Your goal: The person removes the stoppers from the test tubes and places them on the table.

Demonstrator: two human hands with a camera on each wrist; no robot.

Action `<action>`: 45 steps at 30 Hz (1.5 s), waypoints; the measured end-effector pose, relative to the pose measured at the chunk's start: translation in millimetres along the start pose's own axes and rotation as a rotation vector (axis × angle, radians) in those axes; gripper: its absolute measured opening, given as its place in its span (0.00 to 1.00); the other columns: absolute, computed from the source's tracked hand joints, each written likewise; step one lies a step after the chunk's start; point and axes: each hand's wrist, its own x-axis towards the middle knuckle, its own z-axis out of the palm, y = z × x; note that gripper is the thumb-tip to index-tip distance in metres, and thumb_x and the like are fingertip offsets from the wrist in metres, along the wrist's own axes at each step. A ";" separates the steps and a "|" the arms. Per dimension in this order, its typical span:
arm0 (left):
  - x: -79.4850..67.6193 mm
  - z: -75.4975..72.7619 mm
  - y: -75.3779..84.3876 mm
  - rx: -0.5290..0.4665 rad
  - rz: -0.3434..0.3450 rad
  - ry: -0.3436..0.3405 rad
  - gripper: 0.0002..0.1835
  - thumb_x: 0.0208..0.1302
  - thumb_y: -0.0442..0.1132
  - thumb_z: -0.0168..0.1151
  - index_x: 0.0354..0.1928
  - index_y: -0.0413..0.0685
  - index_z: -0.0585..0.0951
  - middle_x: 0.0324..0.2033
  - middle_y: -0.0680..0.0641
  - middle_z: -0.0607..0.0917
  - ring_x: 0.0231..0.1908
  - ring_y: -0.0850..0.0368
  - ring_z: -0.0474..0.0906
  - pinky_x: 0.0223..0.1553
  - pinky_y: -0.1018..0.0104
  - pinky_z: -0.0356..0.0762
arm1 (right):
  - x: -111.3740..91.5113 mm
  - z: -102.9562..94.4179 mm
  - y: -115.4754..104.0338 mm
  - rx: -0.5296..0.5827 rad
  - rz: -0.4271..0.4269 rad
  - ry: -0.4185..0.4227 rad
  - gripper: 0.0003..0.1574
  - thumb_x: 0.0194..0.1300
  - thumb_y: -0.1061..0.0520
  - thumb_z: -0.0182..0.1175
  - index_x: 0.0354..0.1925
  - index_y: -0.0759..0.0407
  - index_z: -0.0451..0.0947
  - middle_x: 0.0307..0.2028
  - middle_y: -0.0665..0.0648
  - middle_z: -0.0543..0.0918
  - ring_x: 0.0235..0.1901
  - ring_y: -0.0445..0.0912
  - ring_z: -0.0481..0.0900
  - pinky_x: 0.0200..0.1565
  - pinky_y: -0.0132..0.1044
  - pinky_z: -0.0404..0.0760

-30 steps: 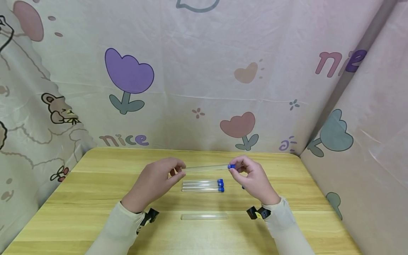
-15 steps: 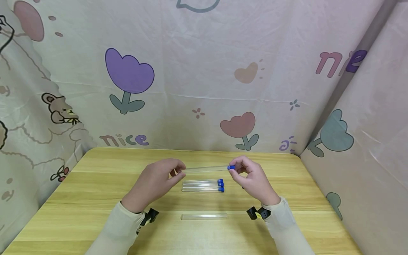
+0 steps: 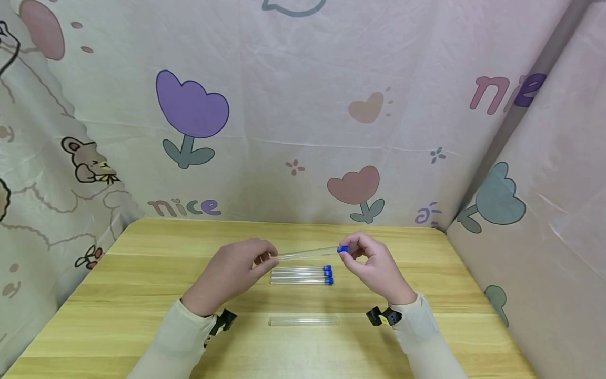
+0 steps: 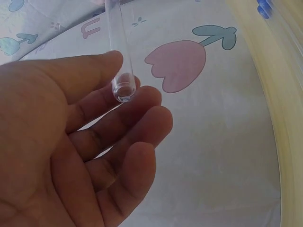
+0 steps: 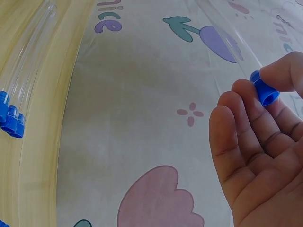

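Note:
A clear test tube [image 3: 307, 253] with a blue cap [image 5: 266, 90] is held above the table between both hands, its capped end a little higher in the head view. My left hand [image 3: 235, 267] pinches the rounded end between thumb and forefinger; the left wrist view shows the other fingers loosely bent. On the right, my right hand [image 3: 376, 267] pinches the blue cap, which sits on the tube's end. Below the held tube, three capped test tubes [image 3: 299, 275] lie side by side, blue caps to the right. Nearer me lies one test tube [image 3: 303, 321] without a cap.
The wooden table [image 3: 142, 295] carries the tubes. A printed fabric curtain [image 3: 274, 105] stands behind it and along both sides. Part of another blue piece [image 5: 4, 223] shows at the lower left corner of the right wrist view.
My left hand has come slightly down and right with the rounded end, so the held tube slants more. My right hand has hardly moved. The tubes on the table lie as before.

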 end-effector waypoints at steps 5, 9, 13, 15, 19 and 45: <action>-0.6 2.2 0.0 0.003 -0.009 -0.021 0.05 0.69 0.49 0.70 0.40 0.59 0.86 0.28 0.68 0.80 0.27 0.71 0.73 0.33 0.70 0.76 | -1.6 0.7 -0.8 0.002 -0.001 -0.007 0.07 0.71 0.64 0.65 0.45 0.53 0.80 0.34 0.50 0.84 0.33 0.44 0.82 0.41 0.35 0.83; -1.4 3.0 0.1 -0.005 -0.011 -0.019 0.04 0.69 0.47 0.71 0.40 0.59 0.86 0.28 0.67 0.80 0.26 0.70 0.72 0.32 0.69 0.75 | -3.0 0.9 -1.2 -0.001 0.010 -0.012 0.06 0.72 0.62 0.65 0.45 0.53 0.80 0.34 0.51 0.84 0.33 0.45 0.82 0.41 0.35 0.83; -0.7 2.5 0.3 -0.002 -0.016 -0.020 0.04 0.68 0.47 0.71 0.39 0.58 0.86 0.29 0.66 0.82 0.26 0.70 0.72 0.33 0.68 0.76 | -3.2 -1.9 -0.3 -0.018 0.026 -0.009 0.07 0.71 0.63 0.66 0.45 0.54 0.80 0.33 0.48 0.85 0.33 0.43 0.83 0.41 0.35 0.83; 0.0 1.8 0.4 0.000 -0.028 -0.032 0.04 0.68 0.46 0.71 0.39 0.58 0.86 0.29 0.65 0.82 0.26 0.69 0.72 0.33 0.68 0.76 | -3.0 -4.4 0.5 -0.029 0.041 0.004 0.08 0.71 0.64 0.65 0.47 0.55 0.81 0.34 0.47 0.86 0.34 0.42 0.84 0.40 0.35 0.83; 2.0 3.2 -0.5 0.004 -0.064 -0.110 0.03 0.68 0.46 0.71 0.39 0.58 0.87 0.28 0.64 0.82 0.26 0.67 0.72 0.34 0.66 0.76 | -3.0 -9.3 2.3 -0.054 0.084 0.034 0.12 0.75 0.63 0.61 0.54 0.56 0.83 0.36 0.48 0.88 0.37 0.41 0.85 0.38 0.34 0.82; -2.3 51.4 -10.8 -0.025 -0.104 -0.358 0.09 0.68 0.43 0.70 0.28 0.57 0.86 0.25 0.62 0.82 0.25 0.64 0.73 0.35 0.60 0.76 | 3.1 -12.1 10.8 -0.204 0.268 -0.029 0.05 0.74 0.57 0.62 0.46 0.55 0.78 0.41 0.52 0.78 0.39 0.45 0.77 0.43 0.37 0.81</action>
